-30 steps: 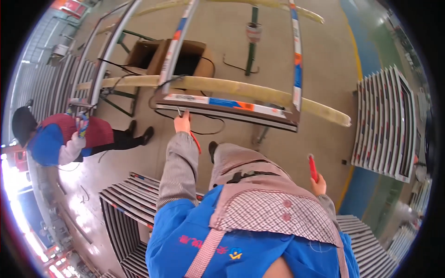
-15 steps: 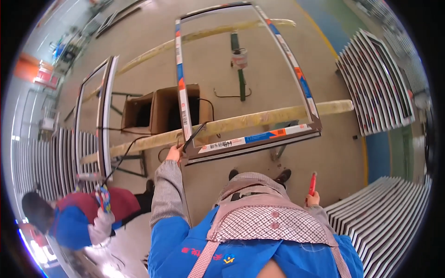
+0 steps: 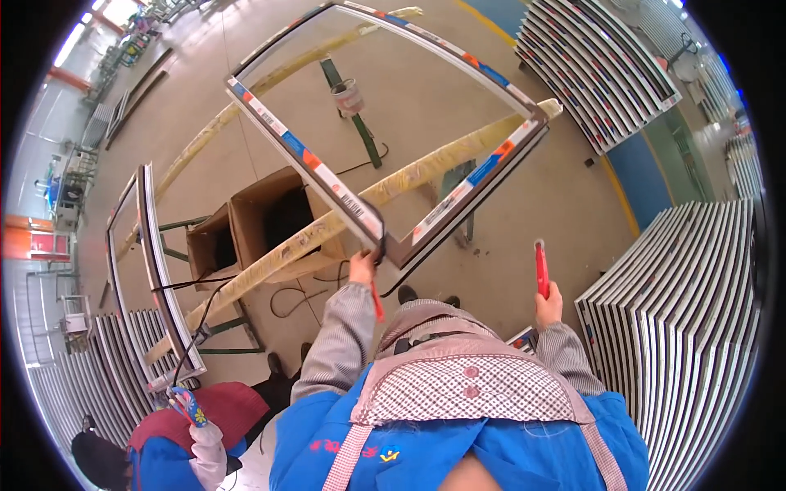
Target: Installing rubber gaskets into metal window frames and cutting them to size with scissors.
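Note:
In front of me a rectangular window frame (image 3: 286,137) with blue, orange and white film lies tilted across wrapped yellow beams (image 3: 434,164). At its near corner my left hand (image 3: 363,268) is closed on a black flexible strip (image 3: 381,229) that bends along the corner. A thin red piece (image 3: 377,303) hangs below that hand; whether it is gripped too is hard to see. Off to the right, clear of the frame, my right hand (image 3: 550,306) is closed round a red-handled tool (image 3: 541,270) with its pale tip pointing up.
Two open cardboard boxes (image 3: 246,184) stand under the beams at left. A bucket (image 3: 348,98) rests on a green support. Stacked frames (image 3: 655,327) line the right side. At lower left a co-worker's gloved hand (image 3: 188,405) is near another frame (image 3: 151,245).
My view has turned, so the window frame now sits slanted. My left hand stays at the near corner, and a red piece now shows below it. The tool in my right hand has risen.

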A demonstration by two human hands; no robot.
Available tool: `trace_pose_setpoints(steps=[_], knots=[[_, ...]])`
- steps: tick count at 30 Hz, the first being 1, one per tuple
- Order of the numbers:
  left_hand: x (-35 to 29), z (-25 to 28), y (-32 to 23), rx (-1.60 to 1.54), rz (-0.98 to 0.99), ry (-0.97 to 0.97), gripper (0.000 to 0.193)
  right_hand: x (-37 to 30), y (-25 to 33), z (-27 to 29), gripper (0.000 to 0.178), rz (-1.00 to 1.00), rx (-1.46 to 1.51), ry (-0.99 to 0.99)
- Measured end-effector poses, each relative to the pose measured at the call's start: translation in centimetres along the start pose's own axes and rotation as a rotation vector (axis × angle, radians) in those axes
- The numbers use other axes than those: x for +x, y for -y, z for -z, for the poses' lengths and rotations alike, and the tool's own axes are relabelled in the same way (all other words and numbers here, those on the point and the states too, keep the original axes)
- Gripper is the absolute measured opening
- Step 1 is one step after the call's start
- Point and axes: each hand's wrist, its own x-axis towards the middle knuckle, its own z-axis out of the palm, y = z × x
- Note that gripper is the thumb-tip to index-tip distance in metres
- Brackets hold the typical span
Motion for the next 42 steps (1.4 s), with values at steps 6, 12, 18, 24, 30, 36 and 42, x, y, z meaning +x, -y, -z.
trace_pose_setpoints(steps=[6, 12, 18, 24, 30, 36, 42], knots=[[-2.7, -0.4, -1.7, 0.068, -0.050, 0.005, 0.034, -2.9, 4.3, -0.7, 0.030, 0.130, 0.063, 0.023], [-8.5, 8.0, -12.7, -0.151, -0.207, 0.224, 0.034, -4.9, 6.5, -2.3, 0.025, 0.127, 0.023, 0.148], [-14.0, 21.5, -24.3, -0.727, -0.713, -0.237, 0.025, -7.0, 17.1, -5.7, 0.023, 0.558, -0.069, 0.037], [-9.8, 41.7, -16.1, -0.679, -0.744, -0.642, 0.021, -5.9, 25.5, -11.4, 0.020, 0.936, -0.224, 0.041], [-5.7, 30.9, -13.0, -0.331, -0.345, -0.826, 0.038, -3.5, 27.4, -17.1, 0.023, 1.019, -0.410, 0.027], [-5.2, 15.9, -13.9, -0.387, -0.299, -0.070, 0.037, -7.7, 28.4, -18.3, 0.038, 0.922, -0.341, -0.103], [-8.3, 6.0, -11.3, -0.499, -0.038, 0.382, 0.031, -19.2, 24.4, -21.2, 0.035, 0.350, 0.345, 0.800]])
